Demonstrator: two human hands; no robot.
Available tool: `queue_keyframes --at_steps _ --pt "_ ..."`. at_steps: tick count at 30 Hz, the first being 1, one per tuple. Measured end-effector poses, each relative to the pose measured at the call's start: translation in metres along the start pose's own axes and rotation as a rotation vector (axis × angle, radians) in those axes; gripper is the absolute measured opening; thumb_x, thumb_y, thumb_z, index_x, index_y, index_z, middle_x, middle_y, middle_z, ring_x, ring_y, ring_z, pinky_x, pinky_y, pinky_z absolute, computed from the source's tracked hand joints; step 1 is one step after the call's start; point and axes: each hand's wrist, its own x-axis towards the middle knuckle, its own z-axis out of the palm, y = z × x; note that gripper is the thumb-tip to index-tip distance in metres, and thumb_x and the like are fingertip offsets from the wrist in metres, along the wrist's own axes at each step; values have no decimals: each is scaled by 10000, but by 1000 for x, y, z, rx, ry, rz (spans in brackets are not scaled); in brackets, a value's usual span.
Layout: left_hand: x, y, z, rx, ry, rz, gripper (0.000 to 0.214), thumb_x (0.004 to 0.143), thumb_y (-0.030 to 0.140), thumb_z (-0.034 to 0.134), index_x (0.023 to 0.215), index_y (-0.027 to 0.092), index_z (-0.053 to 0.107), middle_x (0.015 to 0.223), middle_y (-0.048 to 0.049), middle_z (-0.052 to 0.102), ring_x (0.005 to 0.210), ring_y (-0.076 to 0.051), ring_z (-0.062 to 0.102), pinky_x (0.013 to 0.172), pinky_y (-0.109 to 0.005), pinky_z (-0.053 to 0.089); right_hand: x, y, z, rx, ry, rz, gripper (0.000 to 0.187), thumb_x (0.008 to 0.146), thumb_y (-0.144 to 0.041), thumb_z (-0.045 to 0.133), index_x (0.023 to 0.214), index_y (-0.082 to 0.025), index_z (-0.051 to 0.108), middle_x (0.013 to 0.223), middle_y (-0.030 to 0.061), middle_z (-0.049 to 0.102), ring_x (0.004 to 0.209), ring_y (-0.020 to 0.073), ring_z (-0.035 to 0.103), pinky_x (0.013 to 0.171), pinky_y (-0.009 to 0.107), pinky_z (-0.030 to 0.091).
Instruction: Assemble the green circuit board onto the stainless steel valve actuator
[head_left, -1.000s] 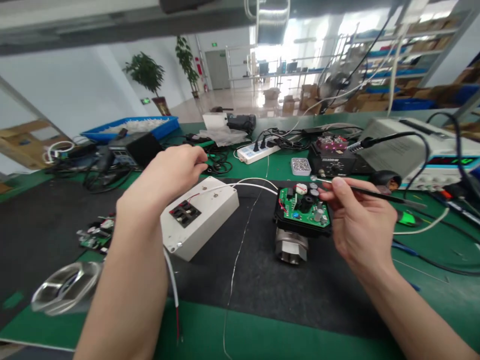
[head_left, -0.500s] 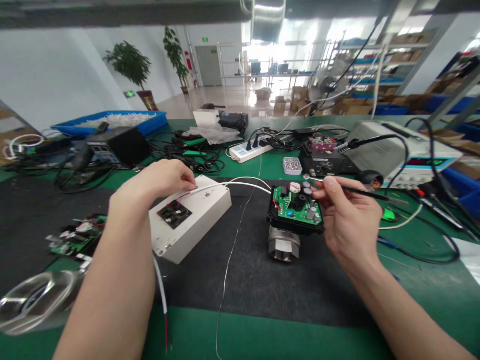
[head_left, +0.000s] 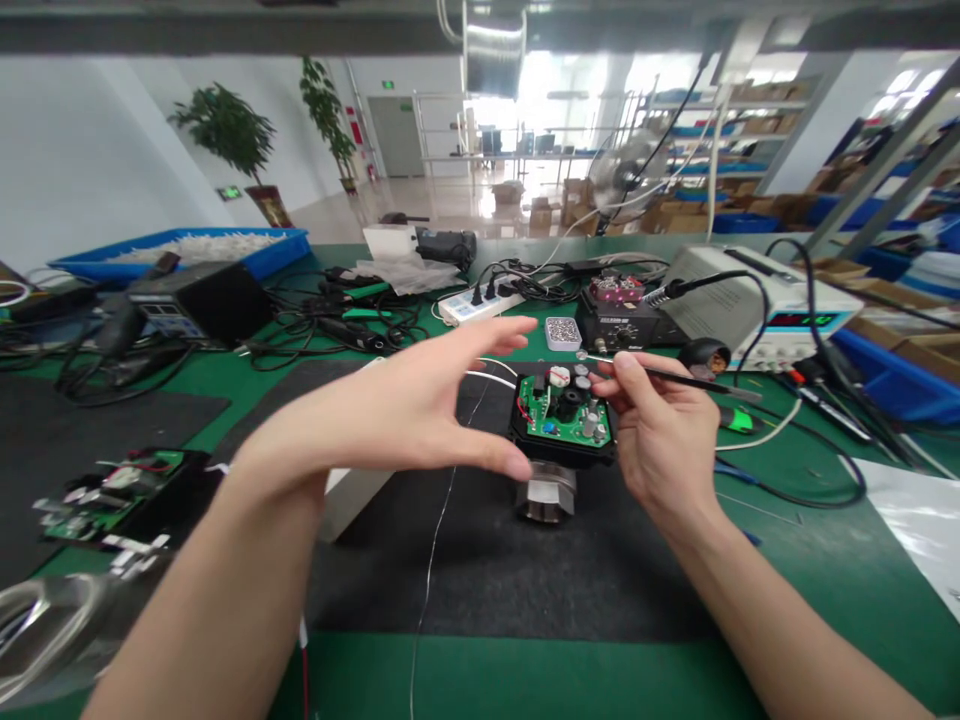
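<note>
Our left hand (head_left: 401,410) gapes empty left of the fragile-looking circuit board (head_left: 564,410), our right hand (head_left: 664,435) pinches a slim tool (head_left: 694,379) – we'd grip the heavy-looking fitting (head_left: 549,495) beneath

Green table (head_left: 480,680), with a black mat (head_left: 600,605) spread beneath my left fingers (head_left: 499,335) and right fingers (head_left: 634,380). On the mat: a circuit-board unit (head_left: 562,445) on a metal base, between my two sets of fingers; a white box (head_left: 356,505), partly hidden, left of my left fingers; a thin wire (head_left: 429,572), nearer me than these. On the green top: a power strip (head_left: 461,308) beyond my left fingers; a blue tray (head_left: 277,258) farther left; a small container (head_left: 563,347) of shiny bits, left of and beyond my right fingers; a power supply (head_left: 757,305), beyond and right of them.
</note>
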Motion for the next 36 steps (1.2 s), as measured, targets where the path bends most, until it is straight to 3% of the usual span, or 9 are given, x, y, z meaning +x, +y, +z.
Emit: queue_keyframes --at_steps 3,7,12,19,28,36 --pt "17 4 35 21 -44 118 1277 762 704 952 1767 283 288 1831 -145 341 1672 -389 392 1378 -494 374 0 -1 0 8 -1 26 265 753 -312 1001 895 -200 807 785 5 846 623 120 771 749 273 695" --pt "30 -9 58 41 14 90 1200 788 614 966 1738 243 333 1733 -162 500 1568 -393 539 1315 -487 444 2 -1 -1 43 3 58 309 724 -320 1020 890 -183 797 742 13 830 625 122 765 780 288 705" --pt "30 -16 52 -12 -1 70 1065 785 550 976 1657 288 424 1674 -116 564 1510 -365 591 1253 -465 500 8 0 -5 79 34 128 351 703 -338 1038 894 -188 784 656 -17 771 703 158 793 801 323 718" --pt "29 -15 38 -104 -114 -4 986 746 435 989 1565 282 463 1561 -112 625 1418 -360 655 1220 -480 534 18 1 -15 123 96 269 378 679 -333 1074 860 -189 774 784 -11 825 504 48 633 713 248 703" --pt "21 0 27 -127 -234 213 797 824 315 922 1497 273 497 1556 -113 603 1443 -304 623 1240 -418 510 29 11 -23 108 190 316 335 676 -267 1067 795 -174 769 752 2 813 444 31 566 609 194 651" --pt "20 11 29 -98 -256 249 787 828 231 891 1514 267 507 1560 -116 624 1442 -314 635 1257 -441 506 31 12 -24 92 173 320 295 699 -253 1042 784 -184 768 754 2 813 446 28 555 572 174 616"
